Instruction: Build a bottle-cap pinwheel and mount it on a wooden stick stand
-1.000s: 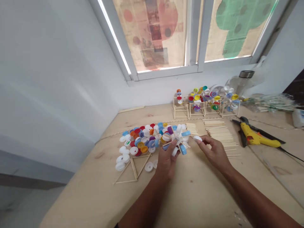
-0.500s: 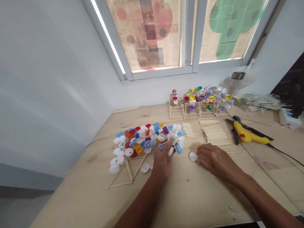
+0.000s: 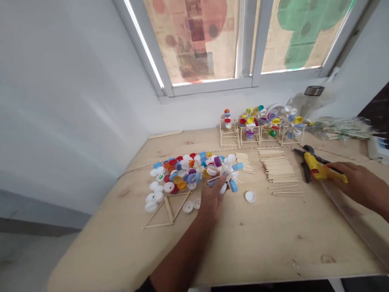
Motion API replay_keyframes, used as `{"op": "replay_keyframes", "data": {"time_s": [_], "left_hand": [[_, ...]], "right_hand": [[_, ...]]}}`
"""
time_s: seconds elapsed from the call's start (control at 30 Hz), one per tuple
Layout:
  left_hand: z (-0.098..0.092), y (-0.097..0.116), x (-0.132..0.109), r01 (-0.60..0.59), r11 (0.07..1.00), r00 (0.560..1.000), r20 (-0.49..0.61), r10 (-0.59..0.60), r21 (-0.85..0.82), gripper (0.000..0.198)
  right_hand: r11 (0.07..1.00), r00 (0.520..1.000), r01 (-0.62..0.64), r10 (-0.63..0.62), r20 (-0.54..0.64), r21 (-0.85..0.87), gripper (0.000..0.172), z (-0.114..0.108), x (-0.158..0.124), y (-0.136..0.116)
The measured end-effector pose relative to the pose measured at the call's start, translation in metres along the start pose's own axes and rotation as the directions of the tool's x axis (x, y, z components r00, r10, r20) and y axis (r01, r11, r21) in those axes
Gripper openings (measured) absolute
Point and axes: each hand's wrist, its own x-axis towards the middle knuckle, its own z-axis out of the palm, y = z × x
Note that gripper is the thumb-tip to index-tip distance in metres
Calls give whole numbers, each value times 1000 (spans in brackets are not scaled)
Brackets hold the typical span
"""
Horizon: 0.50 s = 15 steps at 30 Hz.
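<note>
My left hand (image 3: 212,198) is closed on a small wheel of bottle caps and sticks (image 3: 225,173), its thumb at the white hub. Light-blue, purple and white caps sit at the ends of the spokes. At the right, my right hand (image 3: 361,182) has its fingers around the handle of a yellow glue gun (image 3: 318,169), which rests on the table beside dark-handled cutters (image 3: 306,170). A single white cap (image 3: 250,196) lies between the two hands. Loose bottle caps (image 3: 181,185) in many colours spread behind and left of my left hand.
Rows of wooden sticks (image 3: 278,166) lie mid-table. Stick frames holding cap wheels (image 3: 251,132) stand along the wall, near a glass bottle (image 3: 313,101). A flat stick frame (image 3: 168,209) lies at the left. A bag of sticks (image 3: 343,127) and a power strip (image 3: 378,149) are far right.
My right hand has left the white cap on the table and moved right to the glue gun's handle. My left hand still holds the wheel. The view has shifted slightly.
</note>
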Motion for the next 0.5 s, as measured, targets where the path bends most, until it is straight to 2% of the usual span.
{"op": "replay_keyframes", "data": {"time_s": [0.17, 0.23, 0.37, 0.5], "left_hand": [[0, -1, 1, -7, 1000, 1000, -14, 7, -4, 43], [-1, -2, 2, 1, 1000, 1000, -10, -1, 8, 42], [-3, -4, 4, 6, 1000, 1000, -21, -6, 8, 45], [-4, -4, 6, -5, 1000, 999, -31, 6, 15, 46]], "right_hand": [[999, 997, 31, -29, 67, -31, 43, 21, 5, 15], [999, 998, 35, -34, 55, -21, 42, 28, 9, 21], [996, 996, 82, -83, 29, 48, 24, 43, 22, 36], [989, 997, 54, -60, 40, 135, 33, 51, 28, 41]]}}
